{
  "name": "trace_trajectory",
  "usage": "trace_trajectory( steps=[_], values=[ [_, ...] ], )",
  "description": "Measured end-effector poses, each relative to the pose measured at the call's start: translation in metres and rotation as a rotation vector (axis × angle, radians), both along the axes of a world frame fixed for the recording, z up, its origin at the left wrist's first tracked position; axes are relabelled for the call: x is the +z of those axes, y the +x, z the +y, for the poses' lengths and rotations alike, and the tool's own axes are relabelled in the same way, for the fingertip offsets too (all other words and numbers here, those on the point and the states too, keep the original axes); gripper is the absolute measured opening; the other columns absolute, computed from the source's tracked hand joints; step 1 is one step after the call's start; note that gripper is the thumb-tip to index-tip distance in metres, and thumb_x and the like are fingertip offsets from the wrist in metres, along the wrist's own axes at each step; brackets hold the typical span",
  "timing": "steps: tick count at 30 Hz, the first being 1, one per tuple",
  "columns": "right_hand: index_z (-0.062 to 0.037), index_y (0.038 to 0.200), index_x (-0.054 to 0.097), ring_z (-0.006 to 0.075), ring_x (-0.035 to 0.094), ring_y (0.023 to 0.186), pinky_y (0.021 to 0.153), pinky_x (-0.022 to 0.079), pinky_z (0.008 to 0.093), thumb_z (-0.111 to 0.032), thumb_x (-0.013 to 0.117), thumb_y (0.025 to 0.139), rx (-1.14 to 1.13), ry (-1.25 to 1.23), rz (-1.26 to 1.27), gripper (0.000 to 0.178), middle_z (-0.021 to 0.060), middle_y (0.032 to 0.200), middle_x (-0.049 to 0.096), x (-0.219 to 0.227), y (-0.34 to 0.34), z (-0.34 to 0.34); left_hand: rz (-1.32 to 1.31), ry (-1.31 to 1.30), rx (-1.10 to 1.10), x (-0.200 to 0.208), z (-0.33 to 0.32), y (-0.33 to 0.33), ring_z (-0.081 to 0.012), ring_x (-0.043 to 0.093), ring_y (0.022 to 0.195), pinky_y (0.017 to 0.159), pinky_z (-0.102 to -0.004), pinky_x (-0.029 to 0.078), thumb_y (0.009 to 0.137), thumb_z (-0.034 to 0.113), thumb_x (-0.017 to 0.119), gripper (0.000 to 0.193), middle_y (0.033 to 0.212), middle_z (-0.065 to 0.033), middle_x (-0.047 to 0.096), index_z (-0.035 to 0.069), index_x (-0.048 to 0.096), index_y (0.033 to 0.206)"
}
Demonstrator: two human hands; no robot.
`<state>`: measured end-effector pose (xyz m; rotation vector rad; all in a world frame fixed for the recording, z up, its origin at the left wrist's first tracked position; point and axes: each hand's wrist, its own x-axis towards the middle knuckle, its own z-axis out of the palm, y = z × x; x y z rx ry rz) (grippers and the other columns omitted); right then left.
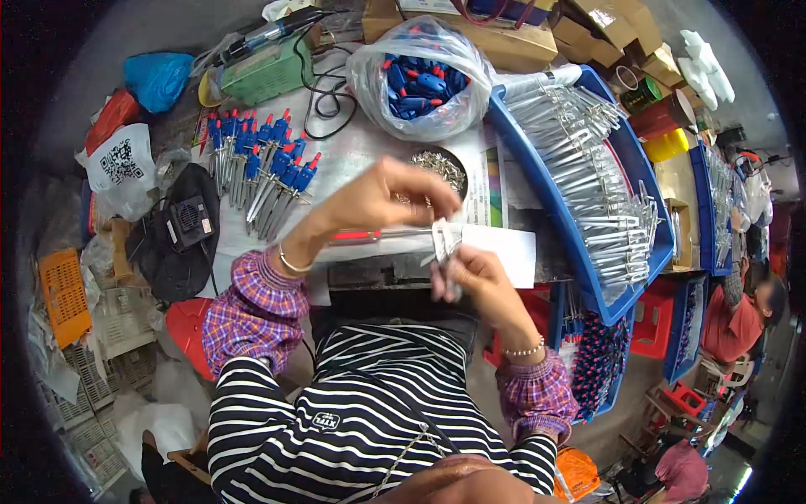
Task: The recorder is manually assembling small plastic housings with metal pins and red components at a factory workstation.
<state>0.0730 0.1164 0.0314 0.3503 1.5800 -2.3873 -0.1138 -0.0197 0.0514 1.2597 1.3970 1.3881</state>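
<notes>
My right hand [483, 277] closes around a silver metal piece [445, 241] just in front of my body, over the table's near edge. My left hand [382, 202] comes over from the left, fingers curled together above that piece. Motion blur and the fingers hide what, if anything, it pinches. Behind the hands, a round dark bowl [457, 170] holds many small shiny metal parts. Beneath my left hand lies a tool with a red handle [354, 238], its shaft pointing toward the silver piece.
Blue-and-red-ended metal tools [273, 164] lie in rows to the left. A clear plastic bag [369, 80] of blue parts stands at the back. Right of it, a blue tray [546, 172] holds many silver pieces. A green box [267, 86] sits back left. People work far right.
</notes>
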Motion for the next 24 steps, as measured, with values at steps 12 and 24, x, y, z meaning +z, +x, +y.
trace_trajectory(
  steps=[12, 24],
  values=[
    [0.0049, 0.095, 0.060, 0.0087, 0.057, 0.062, 0.056, 0.047, 0.0231, -0.010, 0.054, 0.090, -0.369, 0.774, 0.258, 0.017, 0.0034, 0.075, 0.058, -0.009, -0.154, 0.064, 0.603, -0.097, 0.693, -0.021, 0.041, -0.195, -0.0149, 0.062, 0.098, 0.088, -0.0275, 0.047, 0.084, 0.005, 0.056, 0.028, 0.105, -0.0066, 0.067, 0.003, 0.063, 0.110],
    [0.0009, 0.120, 0.056, 0.0069, 0.055, 0.064, 0.058, 0.040, 0.0186, -0.011, 0.050, 0.094, -0.475, 0.462, 0.309, 0.030, 0.0033, 0.100, 0.060, -0.046, -0.138, 0.075, 0.644, -0.308, 0.693, -0.069, 0.015, -0.215, -0.0076, 0.060, 0.077, 0.067, -0.0254, 0.049, 0.085, 0.013, 0.058, 0.027, 0.089, -0.0046, 0.067, 0.007, 0.063, 0.111]
  ],
)
